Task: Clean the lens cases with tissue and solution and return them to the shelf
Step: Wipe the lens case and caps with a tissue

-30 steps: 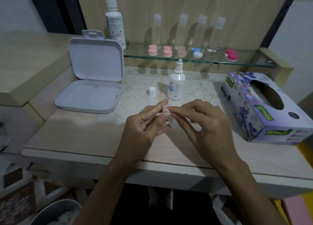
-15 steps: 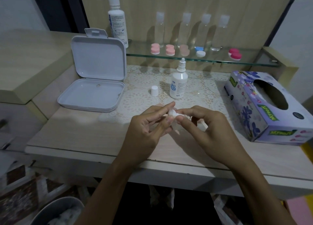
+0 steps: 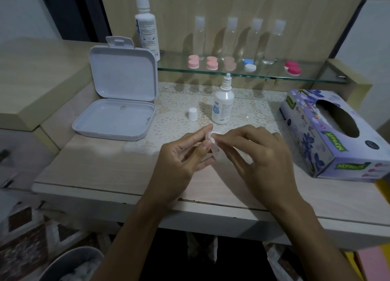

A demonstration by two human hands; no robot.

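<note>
**Small Case, Careful Fingers**

Over the front of the table (image 3: 118,175), between the person's two hands, sits the small thing being cleaned. It is a little clear lens case (image 3: 212,142), and it is held up off the table. The left hand (image 3: 179,160) pinches it with the thumb and first fingers curled around its edge. The right hand (image 3: 259,154) pinches at it from the other side, fingertips pressed to a small white bit that looks like tissue (image 3: 210,135). The tissue is too small to see well.

The case looks very light, hard and smooth. It is probably wet from the solution, so it may be slippery. A tight squeeze could make it pop out. The best place to hold it seems to be the rim, with the wiping finger going into the cup.

The solution bottle (image 3: 222,106) stands open just behind the hands, with its white cap (image 3: 192,114) beside it. The tissue box (image 3: 329,137) lies on the right. An open white box (image 3: 118,103) sits on the left.

Other lens cases, pink, blue and white, and red, wait on the glass shelf (image 3: 316,79) at the back. The clean case will likely go there, and it should be set down softly, since the shelf is glass.
</note>
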